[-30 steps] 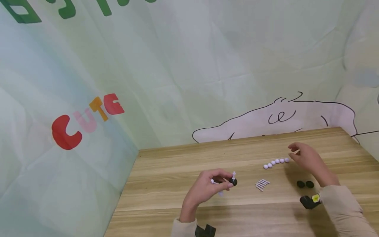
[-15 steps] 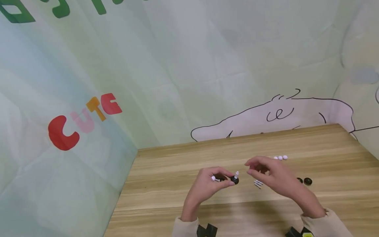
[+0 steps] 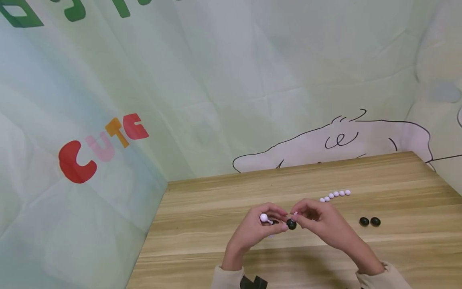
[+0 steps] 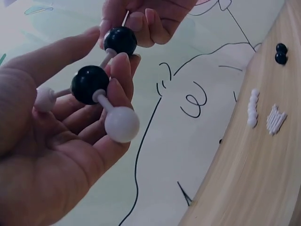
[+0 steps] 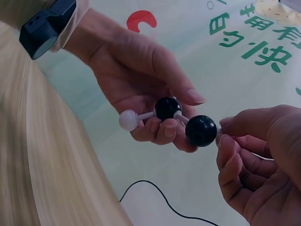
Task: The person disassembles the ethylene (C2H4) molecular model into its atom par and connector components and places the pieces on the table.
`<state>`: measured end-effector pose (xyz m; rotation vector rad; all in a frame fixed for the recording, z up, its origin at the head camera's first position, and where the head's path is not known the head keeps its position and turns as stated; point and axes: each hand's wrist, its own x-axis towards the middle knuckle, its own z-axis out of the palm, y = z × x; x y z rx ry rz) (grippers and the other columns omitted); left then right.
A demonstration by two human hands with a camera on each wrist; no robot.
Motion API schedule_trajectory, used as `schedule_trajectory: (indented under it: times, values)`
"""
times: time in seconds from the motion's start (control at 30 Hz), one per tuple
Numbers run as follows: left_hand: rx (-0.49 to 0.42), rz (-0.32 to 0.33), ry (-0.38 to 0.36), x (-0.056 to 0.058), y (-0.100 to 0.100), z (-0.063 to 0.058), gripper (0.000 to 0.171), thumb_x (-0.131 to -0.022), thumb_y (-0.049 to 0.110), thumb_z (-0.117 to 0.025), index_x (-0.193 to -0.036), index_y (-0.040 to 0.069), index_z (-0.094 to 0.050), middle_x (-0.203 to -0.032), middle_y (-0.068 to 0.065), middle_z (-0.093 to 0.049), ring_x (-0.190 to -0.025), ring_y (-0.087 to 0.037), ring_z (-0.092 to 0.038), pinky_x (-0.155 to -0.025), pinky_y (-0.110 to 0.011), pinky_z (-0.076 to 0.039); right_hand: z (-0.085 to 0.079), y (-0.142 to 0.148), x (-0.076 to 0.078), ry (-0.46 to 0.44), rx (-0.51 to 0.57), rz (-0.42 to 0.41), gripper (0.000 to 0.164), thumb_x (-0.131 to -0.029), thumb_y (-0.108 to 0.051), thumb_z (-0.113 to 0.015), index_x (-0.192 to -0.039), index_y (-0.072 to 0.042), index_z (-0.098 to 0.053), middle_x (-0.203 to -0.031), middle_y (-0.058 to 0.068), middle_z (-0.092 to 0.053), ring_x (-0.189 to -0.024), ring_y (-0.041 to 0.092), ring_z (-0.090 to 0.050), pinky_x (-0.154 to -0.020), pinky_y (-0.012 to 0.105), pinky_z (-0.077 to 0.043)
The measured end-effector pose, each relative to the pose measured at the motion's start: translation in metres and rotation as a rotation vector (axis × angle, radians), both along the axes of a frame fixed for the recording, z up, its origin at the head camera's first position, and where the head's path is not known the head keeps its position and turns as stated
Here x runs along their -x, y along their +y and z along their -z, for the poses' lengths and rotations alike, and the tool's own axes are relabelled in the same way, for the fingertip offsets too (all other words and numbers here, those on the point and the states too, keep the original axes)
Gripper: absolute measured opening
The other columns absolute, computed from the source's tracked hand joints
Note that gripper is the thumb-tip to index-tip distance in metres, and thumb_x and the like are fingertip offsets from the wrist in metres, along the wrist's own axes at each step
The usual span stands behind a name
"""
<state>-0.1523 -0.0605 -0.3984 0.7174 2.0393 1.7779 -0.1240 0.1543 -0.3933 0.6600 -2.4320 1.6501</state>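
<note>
Half a second ago your right hand hung short of the ball-and-stick model; now it has reached it, and thumb and fingers pinch the white peg in the outer black ball. You cannot tell whether those fingers hide anything more. Your left hand has hardly moved and keeps its fingers curled round the inner black ball, from which two white balls stand out on pegs. The model is up off the table, between your two hands.

The table under you is pale wood with long grain. A light green printed cloth rises along its left and far sides, with colourful letters at left and a black-outlined drawing at the far edge.

On the table, far right, lies a slanting row of six small white balls. Nearer you and further right, two loose black balls sit side by side. The bundle of white sticks shows from the left wrist; in the head view your right hand blocks most of it.
</note>
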Motion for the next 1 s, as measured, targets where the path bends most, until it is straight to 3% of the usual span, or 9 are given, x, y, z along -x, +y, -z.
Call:
schedule_trajectory:
  times: [0.2, 0.33, 0.6, 0.83, 1.0]
  values:
    - [-0.063, -0.020, -0.086, 0.002, 0.002, 0.004, 0.032, -0.082, 0.006, -0.074, -0.111, -0.001, -0.064, -0.102, -0.014, -0.070, -0.086, -0.009, -0.066, -0.077, -0.024, -0.053, 0.000, -0.001, -0.001, -0.020, 0.086, -0.032, 0.004, -0.090, -0.011, -0.066, -0.093, -0.012, -0.065, -0.072, -0.002, -0.062, -0.062, 0.009, -0.058, -0.056, 0.026, -0.048]
    - [-0.111, -0.013, -0.097, 0.003, 0.004, 0.005, 0.028, -0.081, 0.005, -0.074, -0.106, -0.004, -0.067, -0.100, -0.009, -0.070, -0.082, -0.010, -0.067, -0.078, -0.026, -0.054, 0.001, -0.002, -0.002, -0.030, 0.110, -0.037, 0.003, -0.090, -0.011, -0.065, -0.093, -0.012, -0.064, -0.071, -0.001, -0.060, -0.061, 0.012, -0.057, -0.055, 0.026, -0.047]
    - [-0.028, -0.031, -0.040, 0.001, 0.005, 0.002, 0.024, -0.078, 0.013, -0.079, -0.099, 0.005, -0.071, -0.095, -0.004, -0.072, -0.084, -0.016, -0.063, -0.072, -0.023, -0.052, 0.002, -0.003, -0.001, -0.052, 0.105, -0.054, 0.003, -0.090, -0.012, -0.065, -0.093, -0.012, -0.065, -0.075, -0.003, -0.062, -0.062, 0.009, -0.058, -0.057, 0.026, -0.049]
    - [-0.002, 0.031, -0.036, 0.000, 0.003, -0.003, 0.020, -0.080, 0.011, -0.076, -0.097, 0.002, -0.070, -0.090, -0.010, -0.072, -0.079, -0.012, -0.065, -0.071, -0.023, -0.051, 0.002, 0.001, -0.002, -0.062, 0.098, -0.069, 0.004, -0.090, -0.014, -0.065, -0.093, -0.012, -0.065, -0.076, 0.007, -0.062, -0.061, 0.011, -0.058, -0.056, 0.027, -0.050]
    - [0.046, 0.028, -0.074, 0.000, -0.007, 0.000, 0.022, -0.080, 0.014, -0.077, -0.097, 0.003, -0.069, -0.089, -0.003, -0.071, -0.077, -0.008, -0.066, -0.070, -0.022, -0.051, -0.011, 0.022, -0.001, -0.103, 0.114, 0.051, 0.007, -0.093, -0.015, -0.062, -0.096, -0.008, -0.063, -0.076, 0.001, -0.061, -0.064, 0.011, -0.057, -0.057, 0.025, -0.049]
